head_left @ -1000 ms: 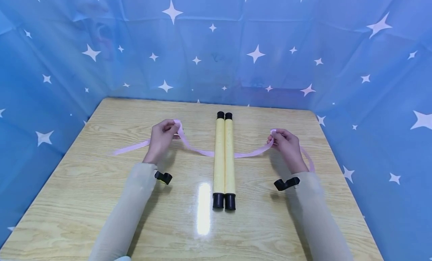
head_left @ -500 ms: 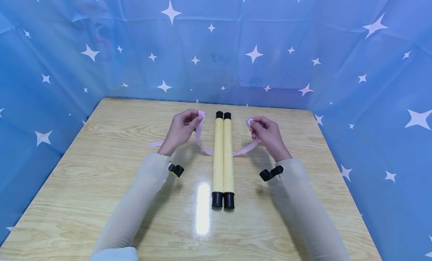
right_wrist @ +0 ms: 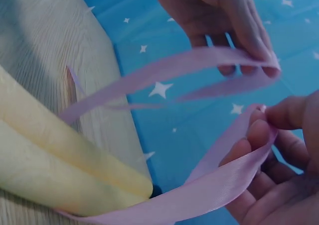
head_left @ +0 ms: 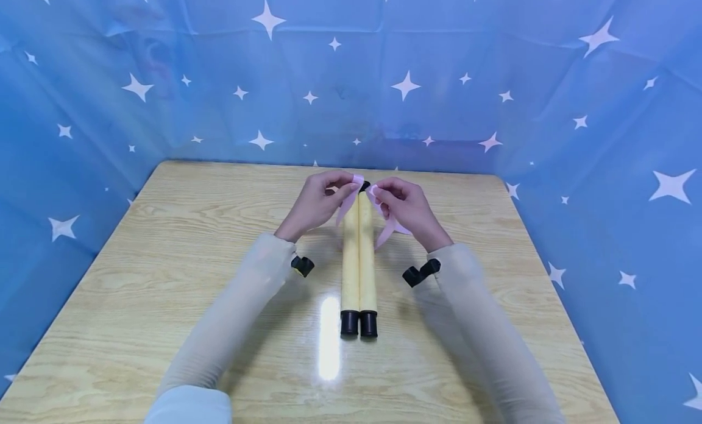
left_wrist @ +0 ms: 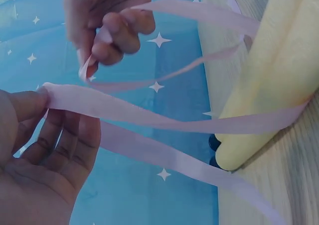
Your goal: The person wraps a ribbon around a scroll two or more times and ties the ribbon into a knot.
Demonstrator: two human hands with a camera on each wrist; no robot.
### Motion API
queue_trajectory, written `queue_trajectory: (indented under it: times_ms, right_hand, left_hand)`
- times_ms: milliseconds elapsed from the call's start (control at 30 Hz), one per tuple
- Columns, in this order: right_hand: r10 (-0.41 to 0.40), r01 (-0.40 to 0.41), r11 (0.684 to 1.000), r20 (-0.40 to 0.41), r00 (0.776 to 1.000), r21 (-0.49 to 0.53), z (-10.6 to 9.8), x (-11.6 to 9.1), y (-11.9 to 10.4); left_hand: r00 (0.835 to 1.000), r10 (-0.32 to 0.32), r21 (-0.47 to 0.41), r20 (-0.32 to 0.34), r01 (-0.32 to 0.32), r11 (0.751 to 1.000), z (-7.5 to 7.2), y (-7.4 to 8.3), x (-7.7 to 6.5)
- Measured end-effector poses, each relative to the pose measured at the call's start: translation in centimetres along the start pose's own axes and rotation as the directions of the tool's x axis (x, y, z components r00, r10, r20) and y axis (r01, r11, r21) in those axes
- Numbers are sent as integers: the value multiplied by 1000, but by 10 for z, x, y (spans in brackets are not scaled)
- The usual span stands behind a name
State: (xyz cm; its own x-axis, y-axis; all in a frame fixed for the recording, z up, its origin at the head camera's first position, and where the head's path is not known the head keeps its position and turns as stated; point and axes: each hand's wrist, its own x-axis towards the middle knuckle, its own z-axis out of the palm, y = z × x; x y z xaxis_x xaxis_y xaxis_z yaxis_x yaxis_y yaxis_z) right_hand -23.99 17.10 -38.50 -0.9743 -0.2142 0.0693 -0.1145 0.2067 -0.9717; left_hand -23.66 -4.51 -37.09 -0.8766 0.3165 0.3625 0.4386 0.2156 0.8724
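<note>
Two pale yellow scrolls with black end caps, the left scroll and the right scroll, lie side by side lengthwise on the table. A pink ribbon passes beneath them and rises on both sides. My left hand pinches one length of it between thumb and forefinger above the scrolls' far end. Just to the right, my right hand pinches the other length, its remaining fingers curled by the ribbon. The hands are close but apart. Beyond each grip, a loose tail of ribbon hangs down.
The wood-grain table carries a bright glare strip left of the scrolls. A blue cloth backdrop with white stars stands behind it and along both sides. Black bands with mounts sit at both wrists.
Both hands have moved inward and toward the far end, from wide on either side to above the scrolls, bringing the pinched ribbon lengths together. The scrolls have stayed in place.
</note>
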Motion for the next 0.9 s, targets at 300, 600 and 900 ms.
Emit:
queue_trajectory:
  times_ms: [300,600,900]
  right_hand:
    - [-49,52,998,78,996,-39,18,-1,-10]
    - [-28,33,998,111,993,-45,18,-7,-12]
    - [-105,114,982,69,992,-148,16,-13,-13]
  left_hand:
    - [994,110,30,11,-111,993,4,-6,5]
    - [996,74,-9,53,-74,997,4,-10,4]
    - [996,66,29,57,-68,997,2,-9,8]
